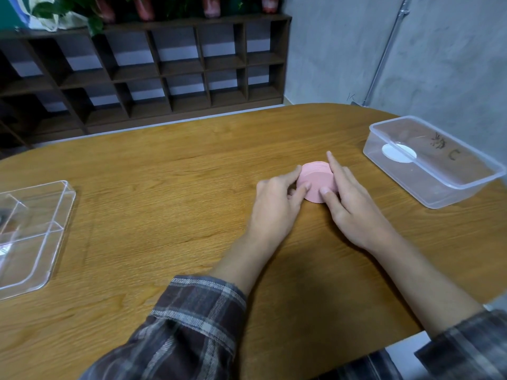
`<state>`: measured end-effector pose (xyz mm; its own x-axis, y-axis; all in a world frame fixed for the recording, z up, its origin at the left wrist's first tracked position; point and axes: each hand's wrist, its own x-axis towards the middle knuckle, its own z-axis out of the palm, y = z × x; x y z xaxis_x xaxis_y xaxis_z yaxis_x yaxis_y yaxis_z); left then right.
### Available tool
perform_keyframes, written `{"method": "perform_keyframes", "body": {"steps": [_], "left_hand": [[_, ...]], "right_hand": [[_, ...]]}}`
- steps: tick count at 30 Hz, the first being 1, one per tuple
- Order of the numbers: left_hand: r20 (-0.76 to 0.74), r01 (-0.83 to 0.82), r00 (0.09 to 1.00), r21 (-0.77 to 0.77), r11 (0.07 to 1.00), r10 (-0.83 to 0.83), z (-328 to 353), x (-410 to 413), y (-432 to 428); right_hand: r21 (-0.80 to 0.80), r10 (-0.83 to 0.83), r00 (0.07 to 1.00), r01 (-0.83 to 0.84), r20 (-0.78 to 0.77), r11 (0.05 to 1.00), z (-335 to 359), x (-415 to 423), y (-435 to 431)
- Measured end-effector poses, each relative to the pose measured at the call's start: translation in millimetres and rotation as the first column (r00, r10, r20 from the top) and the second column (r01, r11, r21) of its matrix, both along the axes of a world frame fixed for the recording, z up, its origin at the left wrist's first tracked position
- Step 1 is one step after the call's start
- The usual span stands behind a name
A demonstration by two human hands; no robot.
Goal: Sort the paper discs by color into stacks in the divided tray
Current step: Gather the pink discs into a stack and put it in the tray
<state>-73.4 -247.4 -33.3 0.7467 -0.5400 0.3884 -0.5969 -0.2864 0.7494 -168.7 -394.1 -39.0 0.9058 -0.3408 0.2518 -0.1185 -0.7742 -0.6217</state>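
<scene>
As our left hand (277,207) is curling round the pink disc stack (318,181) on the table (178,193) and our right hand (354,215) is pressing flat against it — squaring it, we judge — we are next needing a firm carry to the divided tray (63,229).

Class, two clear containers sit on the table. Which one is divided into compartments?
The shallow clear tray at far left: thin walls split it into compartments. The deeper clear plastic tub on the right is undivided, holding one white disc.
</scene>
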Motion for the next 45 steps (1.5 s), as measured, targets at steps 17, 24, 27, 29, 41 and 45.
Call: {"method": "perform_keyframes", "body": {"steps": [17, 24, 27, 29, 41, 45], "left_hand": [[0.200, 0.085, 0.964, 0.396, 0.914, -0.176, -8, 23, -28], [0.216, -0.009, 0.973, 0.391, 0.920, -0.083, -8, 32, -34], [0.248, -0.077, 0.968, 0.396, 0.915, -0.026, -8, 33, -31], [0.277, -0.080, 0.960, 0.405, 0.911, -0.039, -8, 33, -30], [0.256, -0.152, 0.959, 0.111, 0.982, 0.120, -4, 29, -1], [0.163, -0.146, 0.976, -0.014, 0.989, 0.146, -7, 25, 9]], "right_hand": [[0.040, -0.398, 0.900, 0.397, 0.176, 0.917, 3, -5, -18], [0.036, -0.429, 0.891, 0.429, 0.146, 0.903, 3, -3, -19], [0.035, -0.394, 0.907, 0.393, 0.148, 0.919, 5, -3, -17], [0.033, -0.365, 0.917, 0.364, 0.160, 0.931, 4, -3, -16], [0.038, -0.247, 0.950, 0.245, 0.190, 0.969, 6, -7, -7], [0.024, -0.245, 0.953, 0.244, 0.178, 0.969, 5, -7, -8]]}}
